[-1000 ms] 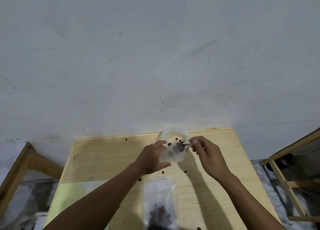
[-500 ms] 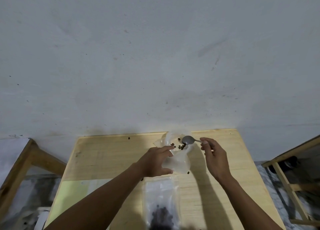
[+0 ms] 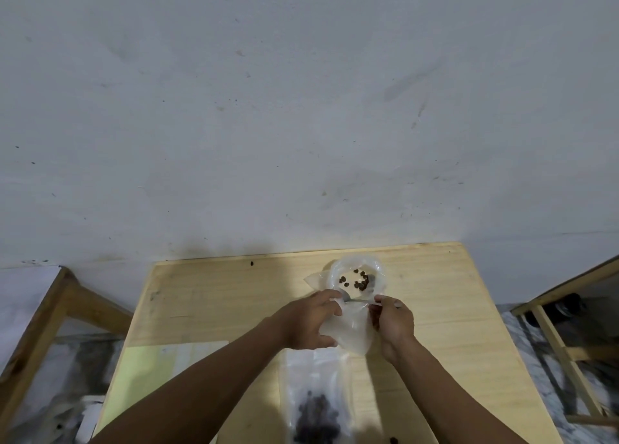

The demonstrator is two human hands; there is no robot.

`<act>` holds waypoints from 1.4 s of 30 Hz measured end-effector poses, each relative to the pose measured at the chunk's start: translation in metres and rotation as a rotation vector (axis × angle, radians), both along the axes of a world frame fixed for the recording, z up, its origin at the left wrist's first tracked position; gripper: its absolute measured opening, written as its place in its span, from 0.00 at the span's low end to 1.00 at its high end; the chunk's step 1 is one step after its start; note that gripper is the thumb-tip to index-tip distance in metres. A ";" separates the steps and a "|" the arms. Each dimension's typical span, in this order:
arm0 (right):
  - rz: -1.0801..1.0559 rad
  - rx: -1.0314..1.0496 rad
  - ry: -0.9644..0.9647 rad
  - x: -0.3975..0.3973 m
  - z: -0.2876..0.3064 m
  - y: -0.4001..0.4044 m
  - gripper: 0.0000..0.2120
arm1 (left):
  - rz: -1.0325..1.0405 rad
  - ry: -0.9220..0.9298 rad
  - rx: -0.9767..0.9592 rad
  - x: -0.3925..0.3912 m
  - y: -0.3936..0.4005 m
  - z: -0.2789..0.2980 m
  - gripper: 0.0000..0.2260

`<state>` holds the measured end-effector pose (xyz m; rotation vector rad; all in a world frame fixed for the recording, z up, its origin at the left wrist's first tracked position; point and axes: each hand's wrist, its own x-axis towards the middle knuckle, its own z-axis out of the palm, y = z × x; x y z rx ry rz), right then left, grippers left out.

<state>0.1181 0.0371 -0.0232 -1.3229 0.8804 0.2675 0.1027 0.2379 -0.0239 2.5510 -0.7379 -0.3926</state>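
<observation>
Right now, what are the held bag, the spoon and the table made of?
Bag: thin clear plastic, glossy; the dark beans show through it and it crumples. Spoon: probably metal, grey with a bright sheen. Table: pale wood, matt, with visible grain; it could be veneer.

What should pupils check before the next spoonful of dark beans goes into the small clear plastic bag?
1. Bag: the left-hand grip holds the small clear plastic bag: ok.
2. Spoon: the right-hand grip pinches the thin metal spoon: ok.
3. Spoon bowl empty: cannot tell.
4. Contents: dark beans lie inside the bag: ok.
5. Spills: pale wooden table kept clean: not ok, a stray bean lies near its far edge.
6. Supply: flat clear pouch of beans close by: ok.
</observation>
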 end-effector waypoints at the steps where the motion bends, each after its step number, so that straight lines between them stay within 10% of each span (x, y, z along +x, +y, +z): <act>1: -0.060 0.046 0.025 0.000 0.001 0.001 0.10 | -0.002 0.000 0.010 -0.001 0.000 0.000 0.25; 14: -0.631 0.252 -0.041 0.012 0.012 0.018 0.17 | 0.019 -0.076 0.043 -0.019 0.007 0.020 0.24; 28: -0.267 0.043 -0.250 0.000 0.002 -0.006 0.10 | -0.073 -0.067 0.147 0.007 -0.003 0.037 0.27; 36: -0.170 -0.080 -0.238 0.000 0.001 -0.010 0.09 | -0.035 0.232 0.240 0.037 -0.024 0.051 0.30; 42: -0.088 -0.203 -0.262 -0.005 -0.001 -0.009 0.10 | 0.020 -0.073 0.002 0.032 -0.016 0.051 0.24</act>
